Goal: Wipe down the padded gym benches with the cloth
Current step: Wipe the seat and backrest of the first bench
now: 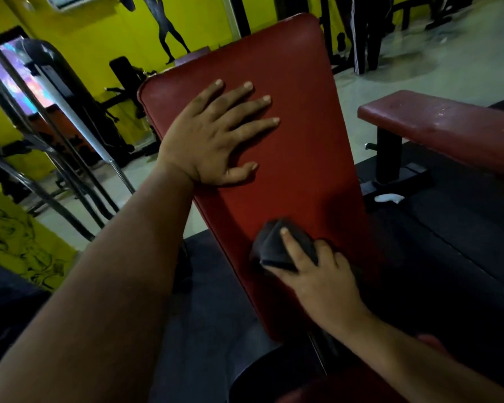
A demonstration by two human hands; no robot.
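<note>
Cloth (274, 250) under right hand (323, 283), on bench (300, 158)

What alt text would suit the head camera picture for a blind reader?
A person's right hand holds a dark cloth against a red padded bench, while the left hand rests flat higher on it. A second red bench stands to the right.

Legible text: none anywhere in view.
Yellow wall (99, 33), far left: black painted figure silhouette (169, 33) only; no lettering can be made out.
Screen (18, 71), far left: bright blurred picture; nothing readable.
</note>
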